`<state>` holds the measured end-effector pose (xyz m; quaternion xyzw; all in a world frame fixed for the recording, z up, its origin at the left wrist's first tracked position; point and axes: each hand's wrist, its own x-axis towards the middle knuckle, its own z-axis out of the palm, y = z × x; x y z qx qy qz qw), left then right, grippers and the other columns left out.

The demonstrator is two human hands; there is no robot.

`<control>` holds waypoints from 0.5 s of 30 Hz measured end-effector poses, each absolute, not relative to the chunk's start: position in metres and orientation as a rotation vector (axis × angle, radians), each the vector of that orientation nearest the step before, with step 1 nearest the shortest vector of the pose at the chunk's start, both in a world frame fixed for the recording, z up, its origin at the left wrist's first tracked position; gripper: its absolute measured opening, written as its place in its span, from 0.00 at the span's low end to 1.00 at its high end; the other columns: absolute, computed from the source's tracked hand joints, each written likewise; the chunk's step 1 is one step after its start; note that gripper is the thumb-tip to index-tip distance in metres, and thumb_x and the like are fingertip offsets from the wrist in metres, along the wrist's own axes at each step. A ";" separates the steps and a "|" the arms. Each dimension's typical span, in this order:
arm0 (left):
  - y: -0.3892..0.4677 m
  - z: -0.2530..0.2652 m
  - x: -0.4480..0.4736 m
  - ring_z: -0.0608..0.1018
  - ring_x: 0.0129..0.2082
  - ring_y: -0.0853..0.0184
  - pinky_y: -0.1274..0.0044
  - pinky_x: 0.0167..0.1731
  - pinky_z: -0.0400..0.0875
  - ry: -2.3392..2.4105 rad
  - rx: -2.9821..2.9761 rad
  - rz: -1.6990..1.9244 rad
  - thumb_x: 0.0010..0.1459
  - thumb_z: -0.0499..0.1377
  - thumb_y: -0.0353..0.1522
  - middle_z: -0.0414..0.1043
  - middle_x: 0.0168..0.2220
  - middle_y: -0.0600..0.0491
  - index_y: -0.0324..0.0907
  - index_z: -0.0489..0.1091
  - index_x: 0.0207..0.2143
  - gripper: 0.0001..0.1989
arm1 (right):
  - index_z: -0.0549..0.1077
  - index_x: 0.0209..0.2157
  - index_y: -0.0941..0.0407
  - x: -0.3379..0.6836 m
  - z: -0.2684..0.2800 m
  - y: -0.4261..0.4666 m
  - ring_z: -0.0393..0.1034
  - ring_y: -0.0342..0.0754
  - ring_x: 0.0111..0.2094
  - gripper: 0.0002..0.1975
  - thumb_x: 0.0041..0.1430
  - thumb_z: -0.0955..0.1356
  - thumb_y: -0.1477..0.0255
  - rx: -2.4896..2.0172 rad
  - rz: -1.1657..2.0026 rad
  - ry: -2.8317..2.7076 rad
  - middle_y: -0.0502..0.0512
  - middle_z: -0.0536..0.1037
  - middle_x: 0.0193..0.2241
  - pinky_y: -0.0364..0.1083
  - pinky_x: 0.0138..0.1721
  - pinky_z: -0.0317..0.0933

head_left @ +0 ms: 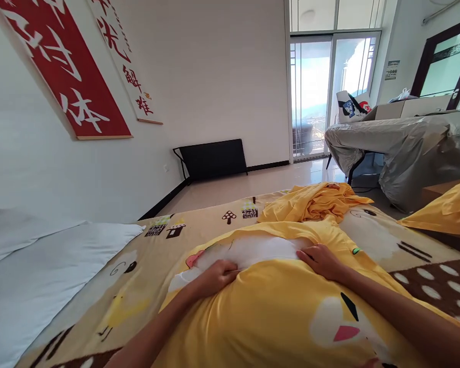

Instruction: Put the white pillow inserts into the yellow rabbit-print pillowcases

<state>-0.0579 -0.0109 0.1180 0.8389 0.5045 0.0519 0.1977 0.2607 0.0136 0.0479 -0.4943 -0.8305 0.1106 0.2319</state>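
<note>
A yellow pillowcase (260, 312) with a cartoon print lies in front of me, its mouth facing away. A white pillow (260, 249) shows in the opening, and the rest of it is hidden under the yellow fabric. My left hand (219, 276) is closed on the near edge of the opening, at its left side. At the right end of the same opening, the bent fingers of my right hand (324, 260) grip the edge of the fabric. Both hands touch or nearly touch the white pillow.
Beneath is a beige patterned blanket (138, 291). White pillows (53, 260) lie on the left. Crumpled yellow cloth (314, 202) sits beyond the pillowcase, with another yellow cloth (444, 209) at right. A plastic-covered table (402, 140) holds boxes. A black folded frame (214, 159) leans on the wall.
</note>
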 end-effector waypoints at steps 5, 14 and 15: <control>-0.034 0.170 -0.076 0.58 0.19 0.72 0.79 0.23 0.52 1.624 2.507 0.360 0.56 0.49 0.40 0.54 0.16 0.57 0.41 0.55 0.16 0.19 | 0.60 0.14 0.56 0.262 0.110 0.001 0.51 0.40 0.18 0.26 0.62 0.55 0.58 -1.334 0.098 -2.155 0.49 0.63 0.14 0.43 0.24 0.45; -0.089 0.294 -0.091 0.49 0.16 0.76 0.82 0.18 0.47 0.831 3.140 2.869 0.45 0.56 0.19 0.42 0.15 0.63 0.42 0.51 0.16 0.17 | 0.48 0.15 0.55 0.269 0.264 -0.068 0.41 0.40 0.18 0.22 0.60 0.61 0.72 -0.310 -0.877 -1.406 0.44 0.48 0.14 0.44 0.22 0.40; -0.094 0.284 -0.098 0.52 0.15 0.76 0.82 0.18 0.49 0.831 3.352 2.632 0.47 0.57 0.20 0.45 0.14 0.62 0.42 0.52 0.16 0.17 | 0.50 0.15 0.55 0.270 0.255 -0.070 0.44 0.40 0.18 0.21 0.59 0.62 0.72 -0.272 -0.941 -1.450 0.45 0.50 0.14 0.45 0.23 0.41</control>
